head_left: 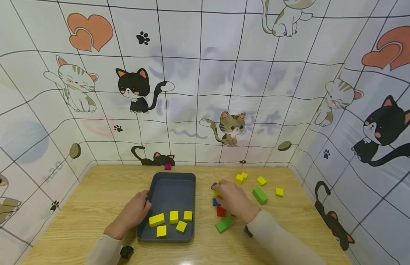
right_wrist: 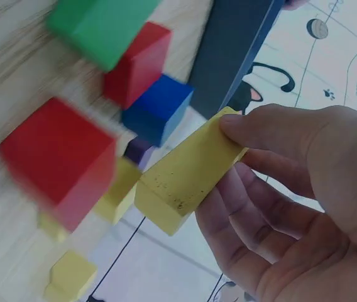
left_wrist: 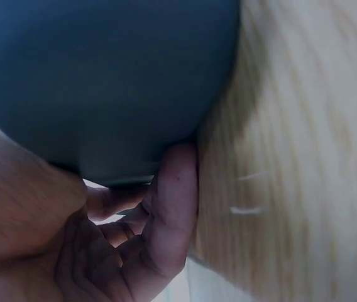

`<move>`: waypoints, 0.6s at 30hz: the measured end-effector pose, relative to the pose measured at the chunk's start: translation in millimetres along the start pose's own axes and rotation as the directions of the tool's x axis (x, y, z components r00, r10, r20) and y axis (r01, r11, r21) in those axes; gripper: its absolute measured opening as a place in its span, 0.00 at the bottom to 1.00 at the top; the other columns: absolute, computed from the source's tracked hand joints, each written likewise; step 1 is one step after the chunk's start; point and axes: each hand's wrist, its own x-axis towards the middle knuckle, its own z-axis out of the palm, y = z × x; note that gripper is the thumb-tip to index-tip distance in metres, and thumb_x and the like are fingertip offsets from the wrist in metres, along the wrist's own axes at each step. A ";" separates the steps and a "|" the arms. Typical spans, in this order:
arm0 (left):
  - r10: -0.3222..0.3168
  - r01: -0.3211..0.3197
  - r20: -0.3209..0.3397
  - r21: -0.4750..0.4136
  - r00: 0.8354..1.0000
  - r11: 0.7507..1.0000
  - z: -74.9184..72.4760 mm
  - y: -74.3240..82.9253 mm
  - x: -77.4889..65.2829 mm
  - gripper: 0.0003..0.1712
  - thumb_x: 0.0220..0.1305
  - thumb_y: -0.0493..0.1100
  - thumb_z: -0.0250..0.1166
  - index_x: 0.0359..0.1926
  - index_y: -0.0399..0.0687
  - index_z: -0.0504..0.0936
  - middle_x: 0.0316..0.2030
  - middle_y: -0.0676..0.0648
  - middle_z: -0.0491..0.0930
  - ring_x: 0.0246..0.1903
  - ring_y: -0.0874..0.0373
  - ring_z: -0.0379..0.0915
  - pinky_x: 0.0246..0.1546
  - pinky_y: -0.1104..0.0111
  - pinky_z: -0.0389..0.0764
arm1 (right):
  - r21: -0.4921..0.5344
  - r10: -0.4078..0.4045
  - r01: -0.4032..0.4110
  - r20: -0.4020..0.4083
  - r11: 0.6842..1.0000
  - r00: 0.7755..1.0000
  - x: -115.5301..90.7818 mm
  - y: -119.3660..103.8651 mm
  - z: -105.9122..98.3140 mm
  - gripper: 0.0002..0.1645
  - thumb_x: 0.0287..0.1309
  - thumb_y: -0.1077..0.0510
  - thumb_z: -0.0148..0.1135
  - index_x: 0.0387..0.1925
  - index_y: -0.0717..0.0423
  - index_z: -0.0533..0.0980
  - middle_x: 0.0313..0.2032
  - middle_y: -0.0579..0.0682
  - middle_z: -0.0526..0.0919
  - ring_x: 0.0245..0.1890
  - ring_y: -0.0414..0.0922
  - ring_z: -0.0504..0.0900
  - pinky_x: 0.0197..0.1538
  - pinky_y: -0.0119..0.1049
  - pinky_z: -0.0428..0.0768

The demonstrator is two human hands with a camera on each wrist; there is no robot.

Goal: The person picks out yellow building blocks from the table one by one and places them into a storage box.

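Note:
My right hand (head_left: pixel 237 200) pinches a long yellow block (right_wrist: pixel 191 167) between thumb and fingers, over the right part of the table. Close under that hand, a blue block (right_wrist: pixel 156 110), a red block (right_wrist: pixel 137 66) and a purple block (right_wrist: pixel 139 150) lie in a cluster; the hand partly hides them in the head view. With my left hand (head_left: pixel 135 211) I hold the left rim of a dark grey tray (head_left: pixel 173 189). In the left wrist view its fingers (left_wrist: pixel 172 214) curl against the tray's side, low by the tabletop. Several yellow blocks (head_left: pixel 174 217) lie in the tray's near half.
Right of the right hand lie a green block (head_left: pixel 260 195) and several yellow blocks (head_left: pixel 279 192). Another green block (head_left: pixel 224 224) lies nearer me. A magenta block (head_left: pixel 168 166) sits at the table's back edge. Cat-patterned cloth (head_left: pixel 198 81) encloses the wooden table (head_left: pixel 92 195).

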 end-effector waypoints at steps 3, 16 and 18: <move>-0.001 0.001 0.003 -0.003 1.000 1.000 -0.5 0.4 0.0 0.30 0.77 0.41 0.55 0.73 0.28 0.69 0.61 0.31 0.79 0.48 0.50 0.79 0.53 0.51 0.83 | -0.015 -0.046 0.045 -0.028 0.999 0.999 5.8 -10.4 -0.4 0.24 0.61 0.59 0.78 0.59 0.56 0.86 0.44 0.49 0.87 0.37 0.39 0.82 0.41 0.32 0.84; 0.012 -0.012 0.000 0.010 1.000 1.000 0.0 -0.7 0.5 0.30 0.77 0.40 0.55 0.72 0.27 0.69 0.58 0.32 0.79 0.46 0.50 0.79 0.51 0.51 0.83 | -0.090 -0.172 0.173 0.017 0.981 0.985 40.8 -75.4 8.4 0.23 0.64 0.56 0.75 0.60 0.53 0.86 0.50 0.48 0.88 0.44 0.40 0.85 0.46 0.26 0.84; 0.012 -0.012 -0.001 0.013 1.000 1.000 0.5 -1.0 0.9 0.30 0.77 0.41 0.55 0.72 0.27 0.69 0.58 0.32 0.79 0.46 0.50 0.80 0.52 0.51 0.84 | -0.107 -0.192 0.195 0.035 0.975 0.981 46.9 -83.6 12.9 0.23 0.64 0.55 0.75 0.61 0.52 0.86 0.50 0.48 0.88 0.44 0.40 0.84 0.48 0.26 0.84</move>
